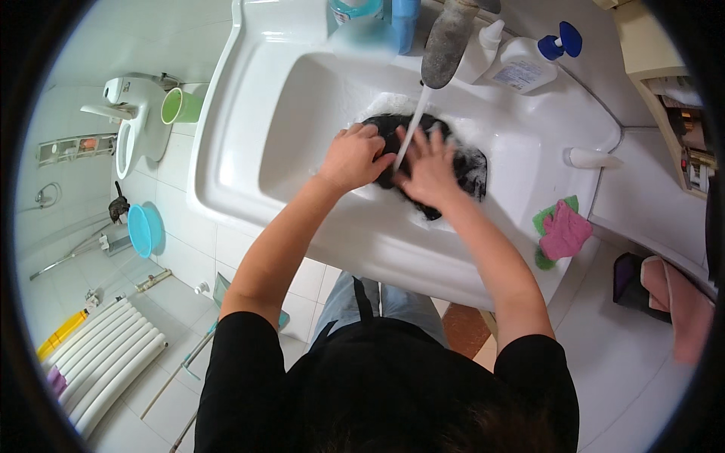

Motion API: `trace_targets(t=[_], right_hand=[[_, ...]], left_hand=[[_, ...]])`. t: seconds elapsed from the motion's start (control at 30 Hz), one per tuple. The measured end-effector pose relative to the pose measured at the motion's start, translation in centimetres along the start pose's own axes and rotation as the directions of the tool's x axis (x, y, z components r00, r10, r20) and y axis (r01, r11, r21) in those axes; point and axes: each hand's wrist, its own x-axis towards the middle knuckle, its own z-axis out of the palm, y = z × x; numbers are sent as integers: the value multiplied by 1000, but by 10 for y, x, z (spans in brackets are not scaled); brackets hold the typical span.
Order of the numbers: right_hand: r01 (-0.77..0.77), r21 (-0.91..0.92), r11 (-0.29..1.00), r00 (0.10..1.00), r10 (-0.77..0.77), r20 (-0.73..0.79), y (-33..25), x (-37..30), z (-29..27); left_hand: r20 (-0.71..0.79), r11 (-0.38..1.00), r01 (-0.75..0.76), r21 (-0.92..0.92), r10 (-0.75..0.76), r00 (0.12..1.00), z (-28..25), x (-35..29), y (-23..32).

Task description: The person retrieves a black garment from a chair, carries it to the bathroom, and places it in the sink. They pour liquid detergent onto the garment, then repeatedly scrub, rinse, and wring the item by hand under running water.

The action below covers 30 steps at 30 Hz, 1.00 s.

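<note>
A wet black cloth item (474, 170) lies in the white sink basin (291, 136), ringed by white suds; its exact kind does not show. Water runs onto it from the grey faucet (445, 57). My left hand (353, 156) rests at its left edge, fingers bent down round the fabric and thumb toward the right. Spread fingers of my right hand (430, 174) lie over the middle of the cloth, beside the stream, slightly smeared by motion. Both palms face down, hiding part of the cloth.
A white pump bottle (521, 66) with a blue head and a white squeeze bottle (483, 49) stand behind the basin. Pink cloth (566, 230) and green cloth (545, 260) hang over the right rim. A white tube (593, 158) lies on the ledge.
</note>
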Motion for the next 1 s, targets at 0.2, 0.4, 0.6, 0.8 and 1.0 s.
trace_targets(t=[0.2,0.4,0.6,0.8,1.0], right_hand=[[230,-88,969,970,-221,104,17,9,-7],[259,0,966,966,-259,22,14,4,28],[6,-24,1000,997,-4,82,-15,7,21],[-23,123,992,954,59,-293,-1,7,34],[515,236,824,857,-506,-104,19,-10,7]], left_hand=[[40,865,-34,500,16,999,17,-18,-9],[-153,926,277,258,-244,958,66,21,5],[-89,495,55,-867,-263,961,37,44,-4],[-852,849,-448,-281,-7,523,-112,46,53],[-714,808,-581,101,466,524,-176,58,94]])
